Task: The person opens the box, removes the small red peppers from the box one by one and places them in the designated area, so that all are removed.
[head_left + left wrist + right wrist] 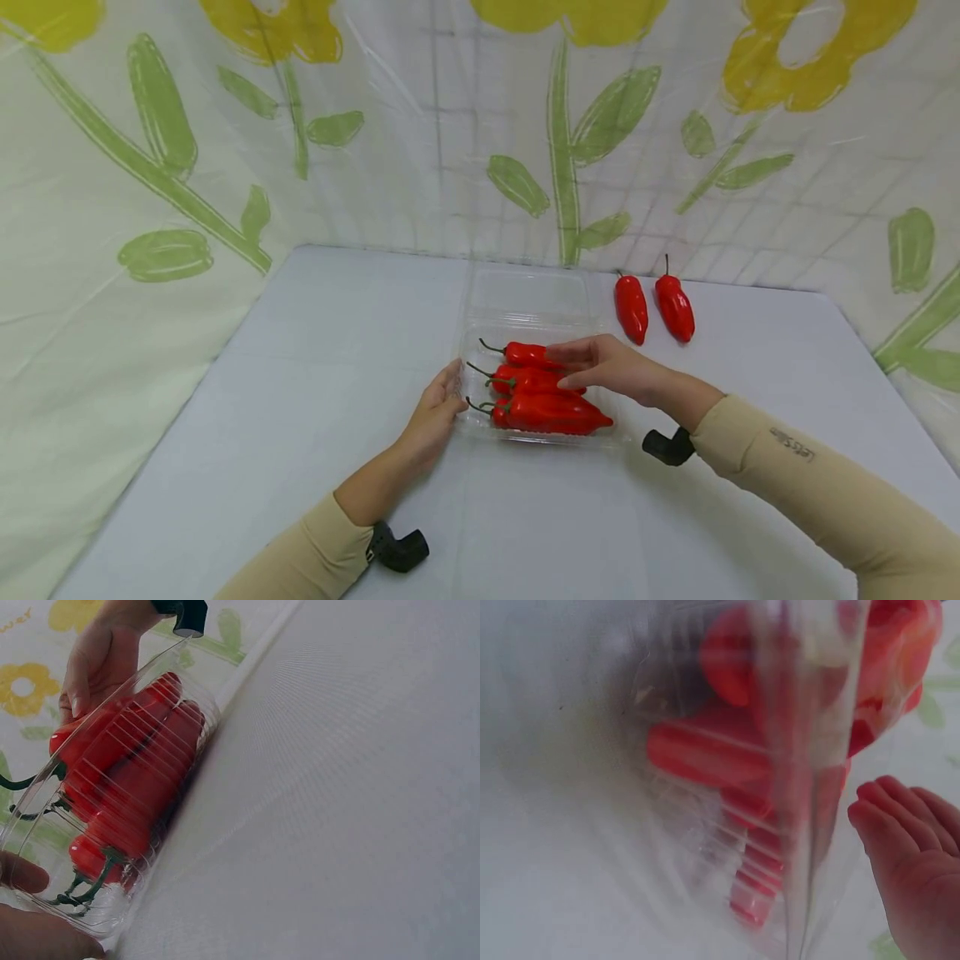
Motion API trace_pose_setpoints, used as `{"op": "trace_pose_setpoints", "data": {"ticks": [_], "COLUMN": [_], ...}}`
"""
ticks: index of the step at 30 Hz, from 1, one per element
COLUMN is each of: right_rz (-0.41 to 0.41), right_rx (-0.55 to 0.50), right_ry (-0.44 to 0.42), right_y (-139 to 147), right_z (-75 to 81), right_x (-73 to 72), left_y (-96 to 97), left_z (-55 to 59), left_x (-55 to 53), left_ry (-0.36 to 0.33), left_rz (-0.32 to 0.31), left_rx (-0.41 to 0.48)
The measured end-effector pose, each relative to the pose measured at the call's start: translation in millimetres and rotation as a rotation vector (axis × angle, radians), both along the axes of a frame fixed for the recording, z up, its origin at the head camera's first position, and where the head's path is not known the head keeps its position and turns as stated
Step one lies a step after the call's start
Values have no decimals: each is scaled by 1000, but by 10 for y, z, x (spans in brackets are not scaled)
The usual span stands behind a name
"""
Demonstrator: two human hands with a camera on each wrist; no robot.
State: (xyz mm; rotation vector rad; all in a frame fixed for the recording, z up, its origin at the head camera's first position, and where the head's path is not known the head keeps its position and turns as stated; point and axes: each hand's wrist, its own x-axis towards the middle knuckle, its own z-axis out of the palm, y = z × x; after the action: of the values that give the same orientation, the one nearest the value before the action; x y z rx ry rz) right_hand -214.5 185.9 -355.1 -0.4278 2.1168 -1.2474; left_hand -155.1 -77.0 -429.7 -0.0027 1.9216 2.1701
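A clear plastic clamshell container lies with its lid folded back, several red peppers with thin green stems inside. My left hand grips the container's left wall; in the left wrist view a thumb and finger pinch its edge. The right hand reaches over the container's right side, fingers fairly straight, tips resting at the blunt ends of the upper peppers. In the right wrist view those fingers lie close together beside the peppers, with nothing enclosed between them.
Two more red peppers lie on the white table behind the right hand. A white curtain with yellow flowers hangs along the table's back edge. Each wrist carries a black camera mount.
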Motion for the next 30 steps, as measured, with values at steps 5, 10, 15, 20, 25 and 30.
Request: {"op": "trace_pose_setpoints", "data": {"ticks": [5,10,15,20,25,30], "right_rz": [43,44,40,49,79,115], "right_rx": [48,65,97,157,205,232], "right_ry": [-8,-6,5,48,97,147], "right_y": [-76,-117,-152,-196,-236,-269], "right_z": [-8,-11,-27,-21,-6,8], "right_x": [24,41,52,68,78,70], "left_y": [4,8,8,4,-1,-10], "left_z": [-3,-4,1,3,7,-6], "left_x": [2,-2,4,8,9,0], "left_ry": [5,6,9,9,3,13], "left_rz": [-1,-7,-10,-13,-13,-19], "left_rx": [13,21,27,32,25,35]}}
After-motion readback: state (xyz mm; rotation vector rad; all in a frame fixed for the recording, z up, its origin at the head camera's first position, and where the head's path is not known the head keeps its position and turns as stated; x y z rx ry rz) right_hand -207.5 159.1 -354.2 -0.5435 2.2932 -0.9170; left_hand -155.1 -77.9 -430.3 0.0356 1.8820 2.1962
